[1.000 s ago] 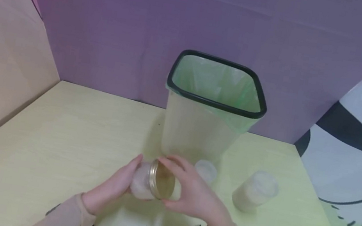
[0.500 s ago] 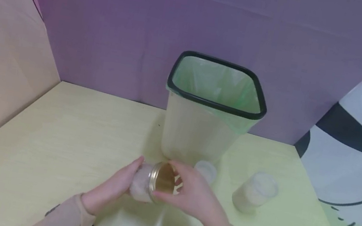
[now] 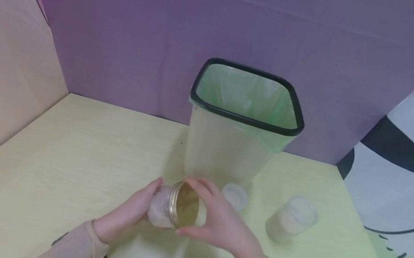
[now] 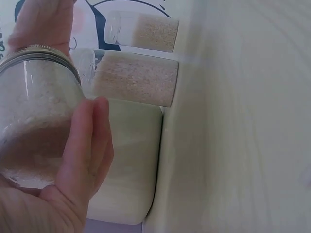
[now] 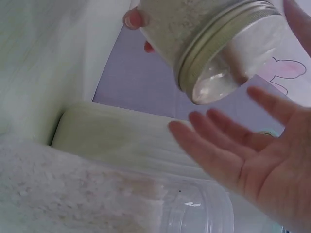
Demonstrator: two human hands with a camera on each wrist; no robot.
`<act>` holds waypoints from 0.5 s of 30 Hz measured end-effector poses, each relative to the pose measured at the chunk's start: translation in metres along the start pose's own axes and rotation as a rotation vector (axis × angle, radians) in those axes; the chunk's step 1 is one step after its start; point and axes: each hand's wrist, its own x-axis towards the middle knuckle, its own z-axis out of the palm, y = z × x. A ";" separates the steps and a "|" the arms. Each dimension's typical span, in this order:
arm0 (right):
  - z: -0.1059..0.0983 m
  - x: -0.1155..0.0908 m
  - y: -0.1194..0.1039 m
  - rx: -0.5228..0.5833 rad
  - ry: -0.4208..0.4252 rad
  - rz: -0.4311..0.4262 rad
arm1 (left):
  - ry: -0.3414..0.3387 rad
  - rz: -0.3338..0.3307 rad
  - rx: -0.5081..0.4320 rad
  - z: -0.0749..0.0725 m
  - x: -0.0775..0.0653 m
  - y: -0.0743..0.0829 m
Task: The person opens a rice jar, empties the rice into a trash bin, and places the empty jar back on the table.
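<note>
My left hand (image 3: 134, 203) grips a clear jar (image 4: 39, 102) of pale grains round its body, fingers along its side. The jar is tipped sideways, its gold screw lid (image 3: 187, 206) facing right. My right hand (image 3: 224, 222) is spread at that lid, fingertips by the upper edge and thumb by the lower edge. In the right wrist view its fingers (image 5: 214, 150) are extended just off the metal lid, and light glints on the lid's face.
A white bin (image 3: 224, 149) with a black rim and green liner stands behind the hands. One clear lidded jar (image 3: 290, 219) of pale grains stands to the right. A second jar (image 3: 235, 195) is partly hidden behind my right hand.
My right hand turned at the lid half a second ago, thumb across its face, and has since swung back to spread at the lid's edges. My left hand and the jar barely moved.
</note>
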 end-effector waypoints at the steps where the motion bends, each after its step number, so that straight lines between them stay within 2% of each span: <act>1: 0.000 0.000 -0.001 0.014 0.004 0.045 | -0.004 0.003 -0.005 0.000 0.000 0.000; 6: 0.004 0.001 -0.006 0.028 0.007 0.235 | -0.052 0.023 -0.012 -0.001 0.002 0.000; 9: 0.006 0.001 -0.008 0.009 -0.013 0.290 | -0.069 0.030 -0.003 -0.002 0.002 0.000; 12: 0.008 0.002 -0.008 -0.012 -0.021 0.278 | -0.064 0.020 -0.002 -0.002 0.001 -0.001; 15: 0.008 0.001 -0.006 -0.041 -0.007 0.174 | -0.043 -0.003 -0.026 -0.002 0.002 -0.002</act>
